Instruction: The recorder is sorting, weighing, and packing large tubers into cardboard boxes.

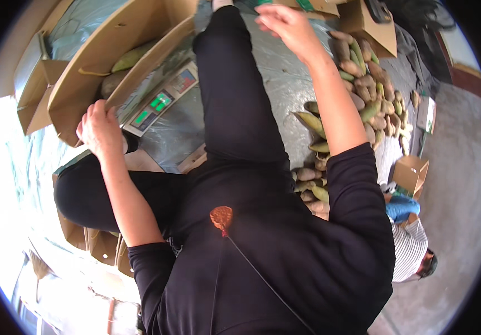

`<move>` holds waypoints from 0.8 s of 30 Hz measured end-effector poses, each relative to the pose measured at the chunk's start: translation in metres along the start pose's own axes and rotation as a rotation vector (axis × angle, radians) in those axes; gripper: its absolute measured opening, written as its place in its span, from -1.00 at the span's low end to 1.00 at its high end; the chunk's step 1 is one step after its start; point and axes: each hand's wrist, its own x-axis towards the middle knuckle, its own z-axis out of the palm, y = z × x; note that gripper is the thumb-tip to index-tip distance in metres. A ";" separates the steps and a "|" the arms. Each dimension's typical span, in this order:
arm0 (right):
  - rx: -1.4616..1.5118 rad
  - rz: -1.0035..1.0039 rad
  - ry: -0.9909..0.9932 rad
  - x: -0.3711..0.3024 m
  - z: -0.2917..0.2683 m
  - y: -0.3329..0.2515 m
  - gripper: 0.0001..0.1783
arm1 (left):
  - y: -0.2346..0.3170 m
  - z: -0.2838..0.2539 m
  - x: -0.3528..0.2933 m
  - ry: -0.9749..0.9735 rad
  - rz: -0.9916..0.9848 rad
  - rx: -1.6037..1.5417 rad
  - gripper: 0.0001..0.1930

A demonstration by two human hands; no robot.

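My left hand (101,129) has its fingers curled over the near end of an open cardboard box (98,47). In that box lies a long green root vegetable (134,57) beside a browner one, partly hidden by the box wall. Directly under the box is a digital scale (162,99) with a lit green display. My right hand (291,28) is raised at the far side, past my stretched-out leg, with its fingers apart and nothing visible in them. To the right of that forearm spreads a heap of green and earthy-brown root vegetables (372,89).
A cardboard box (368,28) stands behind the heap, and a smaller one (411,172) lies to its right. More boxes (103,244) are at my left knee. A person in a striped top (410,248) is low at the right. Plastic sheeting (285,67) covers the floor.
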 end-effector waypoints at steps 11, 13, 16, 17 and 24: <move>-0.492 0.683 -0.088 -0.250 -0.049 0.298 -0.73 | -0.007 0.017 0.001 -0.021 0.016 0.030 -0.75; -0.528 0.757 -0.203 -0.291 -0.035 0.327 -0.70 | -0.010 0.024 0.000 0.008 0.032 0.009 -0.75; -0.381 0.942 -0.156 -0.304 0.000 0.328 -0.63 | -0.014 0.021 -0.001 0.004 0.025 0.028 -0.74; -0.244 1.159 -0.058 -0.295 0.014 0.319 -0.58 | -0.018 0.016 -0.003 -0.008 0.009 0.045 -0.74; -0.241 1.102 0.104 -0.274 0.029 0.338 -0.38 | -0.014 0.018 -0.001 0.058 0.073 0.043 -0.74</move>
